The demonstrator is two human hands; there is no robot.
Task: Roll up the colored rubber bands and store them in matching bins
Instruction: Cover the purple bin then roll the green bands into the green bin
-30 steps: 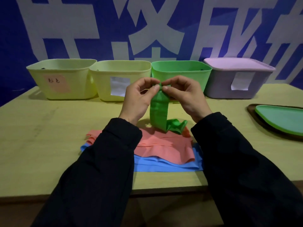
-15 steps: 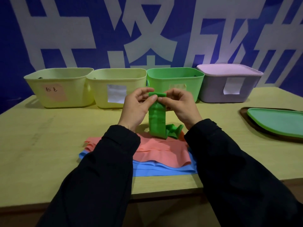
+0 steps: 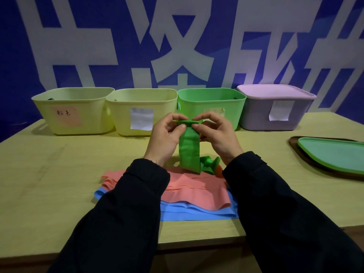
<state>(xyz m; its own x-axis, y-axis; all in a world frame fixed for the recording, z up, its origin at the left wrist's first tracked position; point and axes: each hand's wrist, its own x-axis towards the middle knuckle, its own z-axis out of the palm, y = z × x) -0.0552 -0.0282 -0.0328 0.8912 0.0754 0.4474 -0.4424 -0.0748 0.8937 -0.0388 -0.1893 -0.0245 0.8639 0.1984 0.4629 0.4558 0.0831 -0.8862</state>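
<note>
Your left hand [image 3: 165, 137] and right hand [image 3: 215, 134] meet at the centre of the frame, each pinching the top edge of the green rubber band [image 3: 189, 152] between thumb and fingertips. That top edge is now turned over into a short flat fold lying level between your thumbs; a second ago it was only a bunched end held between your fingers. The band hangs down from your hands as a flat strip, and its lower end lies crumpled on the salmon-pink rubber bands [image 3: 193, 190], which are spread over the blue rubber bands [image 3: 197, 214] near the front edge of the wooden table [image 3: 49, 184]. Those two piles lie as they did before. Your hands sit lower against the bins than a second ago, and the whole view has tipped upward, showing more of the blue wall [image 3: 23, 56]. Across the back of the table stand a pale yellow bin with a pink label [image 3: 72, 111] at the left, a pale yellow bin with a white label [image 3: 141, 111], the green bin [image 3: 211, 101] directly behind your hands, and a lidded lilac bin [image 3: 275, 109]. A green lid [image 3: 332, 152] rests on a dark tray [image 3: 295, 148] at the right edge of the frame.
</note>
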